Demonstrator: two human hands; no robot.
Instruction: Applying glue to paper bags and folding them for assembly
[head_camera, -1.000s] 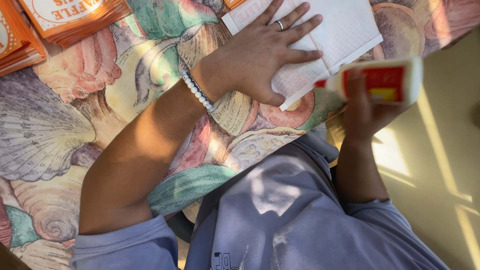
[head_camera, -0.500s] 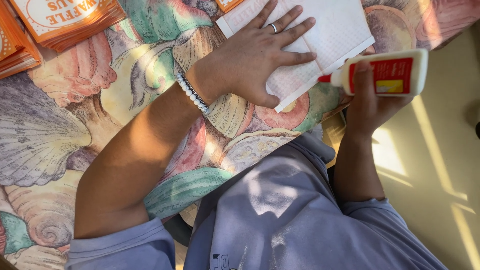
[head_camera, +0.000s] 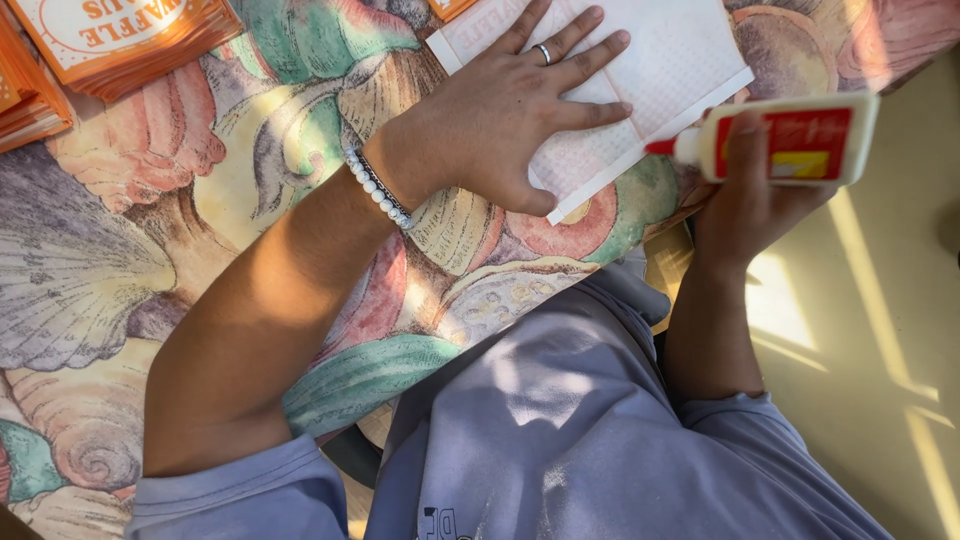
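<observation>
My left hand (head_camera: 515, 105) lies flat with spread fingers on a white flat paper bag (head_camera: 670, 70), pressing it onto the seashell-patterned tablecloth (head_camera: 330, 80). A ring sits on one finger and a bead bracelet (head_camera: 378, 188) circles the wrist. My right hand (head_camera: 750, 195) grips a white glue bottle (head_camera: 800, 140) with a red label, held sideways past the table edge. Its red nozzle points left and sits at the bag's lower right edge.
Stacks of flat orange and white paper bags (head_camera: 120, 40) lie at the top left of the table, with another stack (head_camera: 25, 95) at the far left edge. A sunlit pale floor (head_camera: 880, 330) lies to the right. My grey-blue shirt (head_camera: 570, 430) fills the bottom.
The glue bottle has moved left and slightly down, bringing its nozzle to the bag's edge. My left hand stays pressed on the bag.
</observation>
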